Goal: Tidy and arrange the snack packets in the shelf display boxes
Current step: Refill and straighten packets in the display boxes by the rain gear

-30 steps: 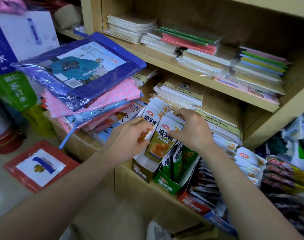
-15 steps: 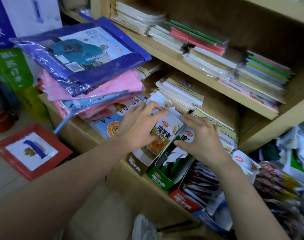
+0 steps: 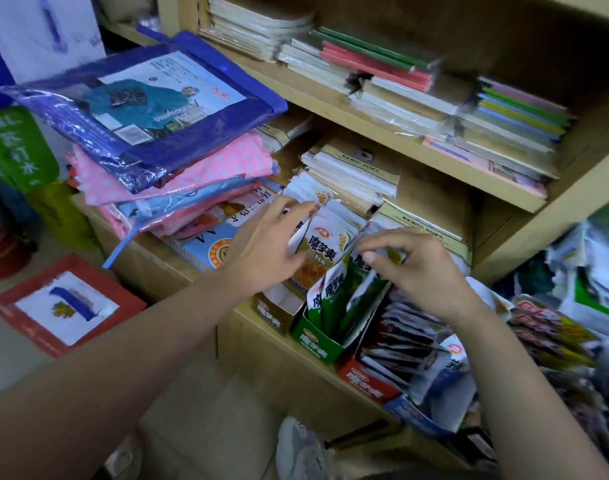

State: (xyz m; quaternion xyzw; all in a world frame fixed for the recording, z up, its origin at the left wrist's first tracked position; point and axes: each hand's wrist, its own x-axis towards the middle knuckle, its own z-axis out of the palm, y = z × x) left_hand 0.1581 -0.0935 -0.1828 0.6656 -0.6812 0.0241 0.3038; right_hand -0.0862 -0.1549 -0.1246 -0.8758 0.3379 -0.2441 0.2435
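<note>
Curled since before, my right grip (image 3: 420,271) pinches a green packet (image 3: 394,255); my left grip (image 3: 265,247) stays spread on orange packets (image 3: 322,247).

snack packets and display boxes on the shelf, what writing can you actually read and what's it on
"魔芋爽": orange snack packet
"魔芋", rest hidden: green snack packet
"魔芋爽", blurred: green display box and red display box
"苏打水": green carton
Red oval logo and notebook covers: too small to read.
</note>
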